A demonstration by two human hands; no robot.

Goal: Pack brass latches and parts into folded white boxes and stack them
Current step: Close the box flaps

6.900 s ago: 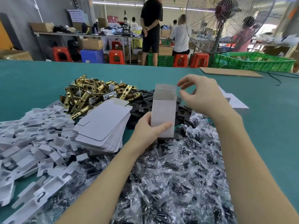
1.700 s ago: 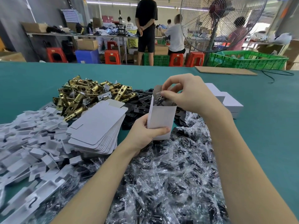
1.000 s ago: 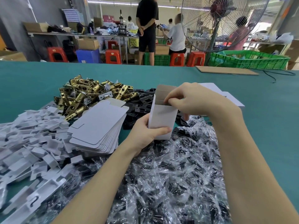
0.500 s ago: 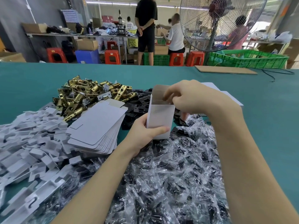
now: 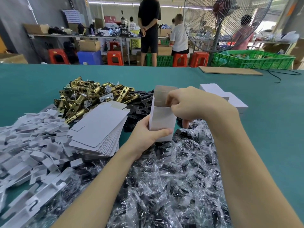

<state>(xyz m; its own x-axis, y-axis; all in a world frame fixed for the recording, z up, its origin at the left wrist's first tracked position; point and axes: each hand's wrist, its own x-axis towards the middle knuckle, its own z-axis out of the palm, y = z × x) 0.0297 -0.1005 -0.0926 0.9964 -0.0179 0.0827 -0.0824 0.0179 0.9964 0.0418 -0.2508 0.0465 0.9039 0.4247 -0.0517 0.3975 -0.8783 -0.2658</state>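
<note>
My left hand [image 5: 144,137] holds a folded white box [image 5: 162,119] upright by its lower part, thumb across the front. The box's top is open and its lid flap stands up at the back. My right hand [image 5: 194,104] is at the mouth of the box, with a fingertip inside the opening and the other fingers down the outside of the right wall. What lies inside the box is hidden. A heap of brass latches [image 5: 85,96] lies to the left. Closed white boxes [image 5: 213,91] sit behind my right hand.
A stack of flat unfolded boxes [image 5: 98,127] lies left of my left hand, with white card inserts [image 5: 24,145] further left. Black plates [image 5: 141,106] lie behind the box, bagged parts [image 5: 164,178] under my arms. A cardboard sheet [image 5: 230,70], fan [image 5: 220,22] and people stand beyond.
The right hand put a small bagged part into the open box, then stayed at the mouth with its fingers working at the top edge. The left hand kept the box upright in place.
</note>
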